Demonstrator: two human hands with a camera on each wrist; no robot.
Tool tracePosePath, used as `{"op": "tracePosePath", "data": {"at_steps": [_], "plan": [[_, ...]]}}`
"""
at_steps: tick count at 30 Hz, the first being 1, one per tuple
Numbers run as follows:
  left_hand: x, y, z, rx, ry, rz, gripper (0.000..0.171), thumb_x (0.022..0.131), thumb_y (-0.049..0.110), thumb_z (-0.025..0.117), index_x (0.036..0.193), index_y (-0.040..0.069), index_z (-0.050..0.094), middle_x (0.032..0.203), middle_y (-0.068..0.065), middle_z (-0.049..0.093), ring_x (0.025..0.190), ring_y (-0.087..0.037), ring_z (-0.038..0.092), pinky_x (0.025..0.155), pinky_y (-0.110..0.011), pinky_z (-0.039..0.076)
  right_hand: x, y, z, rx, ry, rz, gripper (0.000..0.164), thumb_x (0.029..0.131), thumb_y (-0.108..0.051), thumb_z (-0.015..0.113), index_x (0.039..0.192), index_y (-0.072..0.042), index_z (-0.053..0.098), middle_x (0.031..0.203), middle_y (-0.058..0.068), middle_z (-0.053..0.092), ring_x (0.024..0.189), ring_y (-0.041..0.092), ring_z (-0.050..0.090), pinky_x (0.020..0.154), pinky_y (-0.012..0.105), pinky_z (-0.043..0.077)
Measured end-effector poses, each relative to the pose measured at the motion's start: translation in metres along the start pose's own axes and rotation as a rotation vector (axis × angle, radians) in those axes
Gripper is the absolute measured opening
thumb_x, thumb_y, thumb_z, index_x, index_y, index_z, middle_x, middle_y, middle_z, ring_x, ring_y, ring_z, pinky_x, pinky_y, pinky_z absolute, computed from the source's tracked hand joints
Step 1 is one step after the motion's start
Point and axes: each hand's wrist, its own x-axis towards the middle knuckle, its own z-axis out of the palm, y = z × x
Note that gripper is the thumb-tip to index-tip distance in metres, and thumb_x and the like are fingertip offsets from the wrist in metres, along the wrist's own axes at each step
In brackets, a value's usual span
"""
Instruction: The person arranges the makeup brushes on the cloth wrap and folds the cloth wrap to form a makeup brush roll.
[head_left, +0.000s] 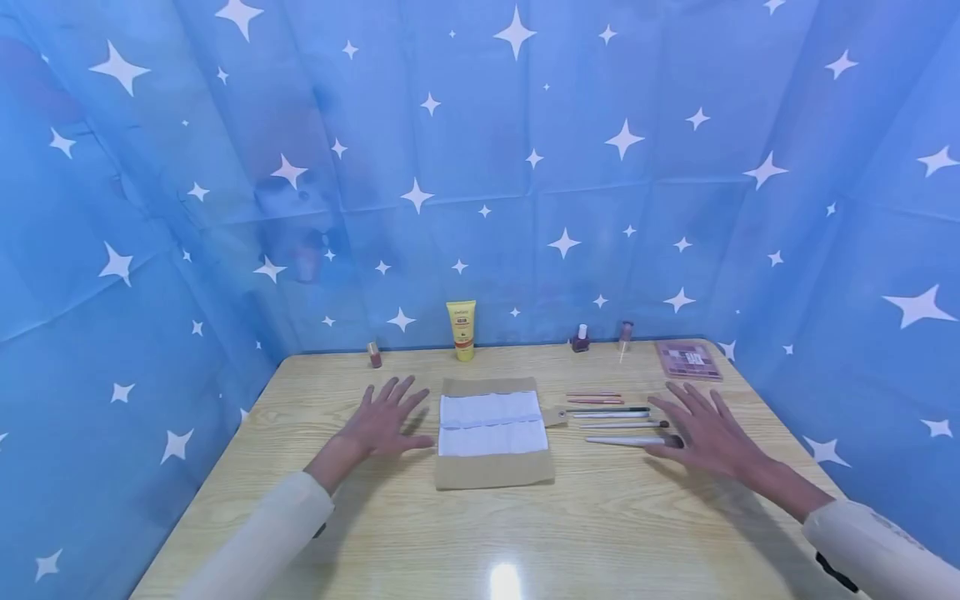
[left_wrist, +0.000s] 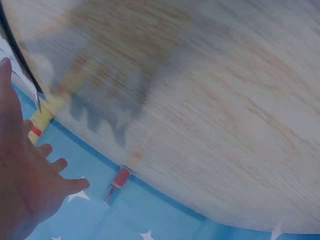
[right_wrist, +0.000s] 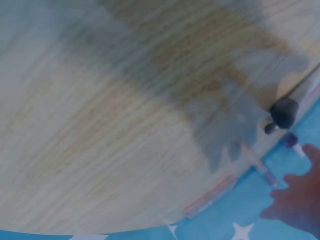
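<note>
A beige fabric roll (head_left: 495, 477) with white inner pockets (head_left: 491, 425) lies unrolled on the table, its small snap tab (head_left: 555, 416) pointing right. My left hand (head_left: 386, 421) is spread just left of it, holding nothing. Right of the roll, several makeup brushes (head_left: 622, 425) lie side by side, the largest with a dark fluffy head (head_left: 672, 442). My right hand (head_left: 705, 433), fingers spread and holding nothing, is beside the brush heads; whether it touches them I cannot tell. The right wrist view shows the dark brush head (right_wrist: 285, 112) near that hand (right_wrist: 300, 195).
Along the table's back edge stand a small red-and-gold bottle (head_left: 374, 355), a yellow tube (head_left: 462, 331), a dark nail polish bottle (head_left: 581, 338) and a pinkish tube (head_left: 626, 336). An eyeshadow palette (head_left: 688, 361) lies at the back right. Blue star-patterned curtains (head_left: 480, 167) surround the table (head_left: 420, 542).
</note>
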Motion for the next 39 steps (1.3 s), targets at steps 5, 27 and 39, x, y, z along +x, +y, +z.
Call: {"op": "tracePosePath", "data": {"at_steps": [5, 27, 39], "plan": [[0.004, 0.007, 0.002, -0.021, -0.069, -0.001, 0.091, 0.092, 0.075, 0.058, 0.163, 0.022, 0.036, 0.171, -0.016, 0.022, 0.155, -0.046, 0.019, 0.119, -0.073, 0.016, -0.003, -0.004, 0.000, -0.023, 0.037, -0.048, 0.075, 0.085, -0.052, 0.081, 0.142, -0.008, 0.061, 0.148, 0.028, 0.052, 0.137, 0.052, 0.044, 0.114, 0.078, 0.018], [0.011, 0.012, 0.003, -0.157, -0.248, -0.065, 0.087, 0.090, 0.077, 0.058, 0.161, 0.032, 0.039, 0.171, -0.012, 0.025, 0.156, -0.043, 0.021, 0.120, -0.068, 0.025, -0.001, -0.002, 0.011, 0.039, 0.029, -0.170, 0.041, 0.084, -0.020, 0.087, 0.121, -0.004, 0.076, 0.110, 0.010, 0.077, 0.103, 0.036, 0.070, 0.102, 0.073, 0.039], [0.017, 0.012, 0.010, -0.106, -0.236, -0.052, 0.089, 0.087, 0.082, 0.058, 0.160, 0.035, 0.041, 0.170, -0.010, 0.028, 0.155, -0.043, 0.025, 0.118, -0.067, 0.031, -0.004, 0.003, 0.011, 0.095, 0.036, -0.158, 0.027, 0.082, -0.011, 0.088, 0.108, -0.010, 0.080, 0.099, -0.001, 0.076, 0.087, 0.022, 0.068, 0.100, 0.073, 0.042]]}}
